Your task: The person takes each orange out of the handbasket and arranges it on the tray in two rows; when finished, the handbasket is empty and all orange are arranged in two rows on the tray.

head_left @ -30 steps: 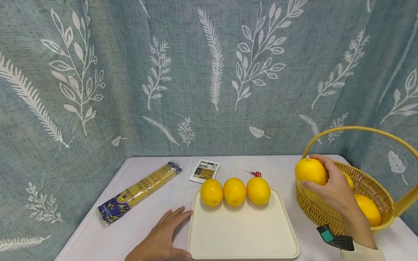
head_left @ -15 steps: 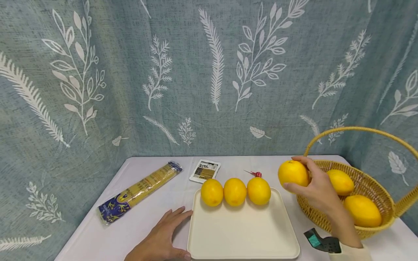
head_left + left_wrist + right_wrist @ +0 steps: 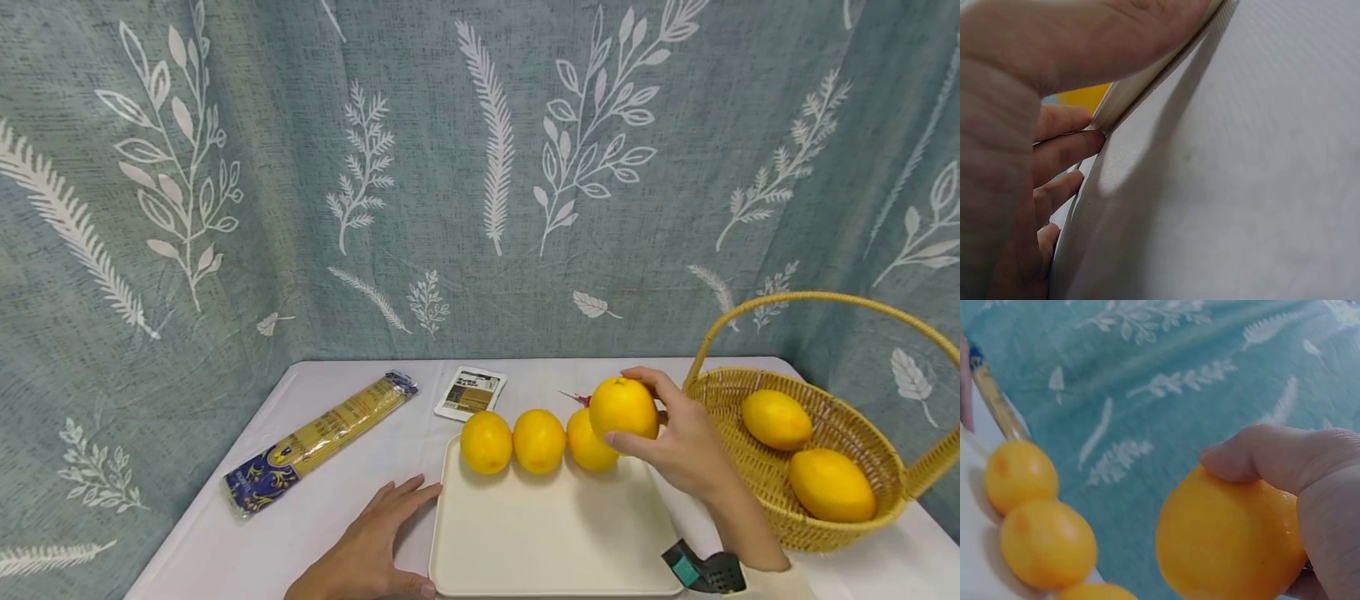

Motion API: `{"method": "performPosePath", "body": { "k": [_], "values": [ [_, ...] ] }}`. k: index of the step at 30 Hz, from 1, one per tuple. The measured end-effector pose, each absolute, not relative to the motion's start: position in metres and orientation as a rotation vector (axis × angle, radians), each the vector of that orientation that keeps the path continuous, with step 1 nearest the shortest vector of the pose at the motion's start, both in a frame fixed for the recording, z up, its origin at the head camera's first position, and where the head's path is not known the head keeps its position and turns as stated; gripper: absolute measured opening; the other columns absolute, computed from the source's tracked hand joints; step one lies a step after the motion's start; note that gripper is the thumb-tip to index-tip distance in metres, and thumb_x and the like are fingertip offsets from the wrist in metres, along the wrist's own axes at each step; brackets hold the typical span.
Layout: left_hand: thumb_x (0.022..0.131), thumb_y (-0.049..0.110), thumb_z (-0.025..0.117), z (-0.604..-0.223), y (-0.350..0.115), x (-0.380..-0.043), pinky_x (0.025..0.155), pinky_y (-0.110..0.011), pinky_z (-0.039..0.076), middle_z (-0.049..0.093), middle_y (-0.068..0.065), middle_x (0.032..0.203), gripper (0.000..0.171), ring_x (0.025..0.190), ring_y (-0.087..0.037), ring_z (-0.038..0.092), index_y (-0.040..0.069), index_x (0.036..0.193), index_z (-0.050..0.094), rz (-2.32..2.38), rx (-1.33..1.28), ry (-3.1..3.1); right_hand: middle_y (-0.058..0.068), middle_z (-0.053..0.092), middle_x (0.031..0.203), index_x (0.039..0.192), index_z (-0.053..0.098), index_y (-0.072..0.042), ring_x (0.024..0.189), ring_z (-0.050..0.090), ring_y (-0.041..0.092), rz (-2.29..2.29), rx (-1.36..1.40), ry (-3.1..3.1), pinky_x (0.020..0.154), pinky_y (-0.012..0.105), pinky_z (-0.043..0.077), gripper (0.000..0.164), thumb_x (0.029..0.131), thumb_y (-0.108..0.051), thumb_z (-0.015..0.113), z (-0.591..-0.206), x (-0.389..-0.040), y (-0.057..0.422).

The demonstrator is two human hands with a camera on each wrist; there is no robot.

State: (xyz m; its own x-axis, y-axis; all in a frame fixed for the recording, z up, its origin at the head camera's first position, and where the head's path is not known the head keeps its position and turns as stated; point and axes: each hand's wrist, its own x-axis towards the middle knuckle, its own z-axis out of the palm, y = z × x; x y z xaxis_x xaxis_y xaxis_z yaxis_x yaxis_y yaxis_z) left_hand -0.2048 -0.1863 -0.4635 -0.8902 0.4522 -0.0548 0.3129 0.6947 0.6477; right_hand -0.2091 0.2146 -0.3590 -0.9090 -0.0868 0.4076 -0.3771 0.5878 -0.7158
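My right hand (image 3: pixel 686 446) holds an orange (image 3: pixel 621 407) between thumb and fingers, raised over the back right of a cream tray (image 3: pixel 525 542). In the right wrist view the thumb presses the side of this held orange (image 3: pixel 1229 537). Three more oranges stand in a row along the tray's back edge; the rightmost orange (image 3: pixel 588 446) is partly hidden behind the held one. My left hand (image 3: pixel 367 542) lies at the tray's left edge, fingers spread and fairly straight. In the left wrist view its fingertips touch the tray's side (image 3: pixel 1129 100).
A wicker basket (image 3: pixel 795 529) with a tall handle stands at the right, two yellow-orange fruits (image 3: pixel 832 485) inside. A spaghetti pack (image 3: pixel 318 446) lies at the left. Behind the tray are a small flat packet (image 3: pixel 471 392) and a red-wrapped thing (image 3: pixel 579 398). A leaf-patterned curtain (image 3: pixel 480 183) hangs behind.
My right hand has carried the orange left, out from the basket to above the tray's back right. The left hand has stayed at the tray's edge.
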Motion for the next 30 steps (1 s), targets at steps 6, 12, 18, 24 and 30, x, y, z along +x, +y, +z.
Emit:
{"method": "performPosePath", "body": {
  "k": [6, 12, 18, 24, 30],
  "values": [
    [0.053, 0.061, 0.092, -0.464, -0.187, -0.206, 0.110, -0.082, 0.018, 0.033, -0.016, 0.163, 0.114, 0.145, -0.061, 0.018, 0.030, 0.152, 0.045, 0.980, 0.632, 2.697, 0.008, 0.065, 0.128, 0.138, 0.053, -0.013, 0.106, 0.061, 0.020, 1.288, 0.487, -2.445, 0.084, 0.034, 0.059, 0.066, 0.081, -0.019, 0.086, -0.362, -0.210, 0.197],
    [0.061, 0.061, 0.089, -0.466, -0.190, -0.205, 0.111, -0.081, 0.018, 0.036, -0.020, 0.161, 0.110, 0.144, -0.061, 0.021, 0.024, 0.154, 0.044, 0.988, 0.726, 2.705, 0.008, 0.065, 0.127, 0.136, 0.053, -0.013, 0.104, 0.064, 0.020, 1.376, 0.528, -2.456, 0.086, 0.036, 0.060, 0.065, 0.081, -0.022, 0.086, -0.368, -0.210, 0.185],
    [0.061, 0.062, 0.088, -0.464, -0.189, -0.205, 0.111, -0.082, 0.017, 0.034, -0.019, 0.162, 0.108, 0.145, -0.061, 0.018, 0.025, 0.153, 0.046, 0.993, 0.657, 2.696, 0.011, 0.065, 0.127, 0.137, 0.053, -0.011, 0.102, 0.066, 0.022, 1.509, 0.585, -2.461, 0.086, 0.030, 0.060, 0.065, 0.082, -0.023, 0.085, -0.375, -0.211, 0.167],
    [0.061, 0.064, 0.087, -0.466, -0.190, -0.205, 0.113, -0.080, 0.016, 0.035, -0.021, 0.161, 0.108, 0.146, -0.059, 0.019, 0.021, 0.152, 0.047, 0.994, 0.677, 2.709, 0.010, 0.063, 0.129, 0.135, 0.055, -0.013, 0.100, 0.067, 0.022, 1.549, 0.553, -2.580, 0.079, 0.029, 0.060, 0.064, 0.081, -0.031, 0.085, -0.381, -0.210, 0.150],
    [0.059, 0.064, 0.088, -0.467, -0.189, -0.206, 0.118, -0.075, 0.012, 0.037, -0.020, 0.160, 0.109, 0.148, -0.054, 0.022, 0.021, 0.151, 0.048, 1.001, 0.693, 2.716, 0.009, 0.066, 0.123, 0.136, 0.054, -0.007, 0.100, 0.064, 0.020, 1.536, 0.551, -2.701, 0.079, 0.030, 0.057, 0.069, 0.082, -0.040, 0.083, -0.387, -0.207, 0.139]
  ]
}}
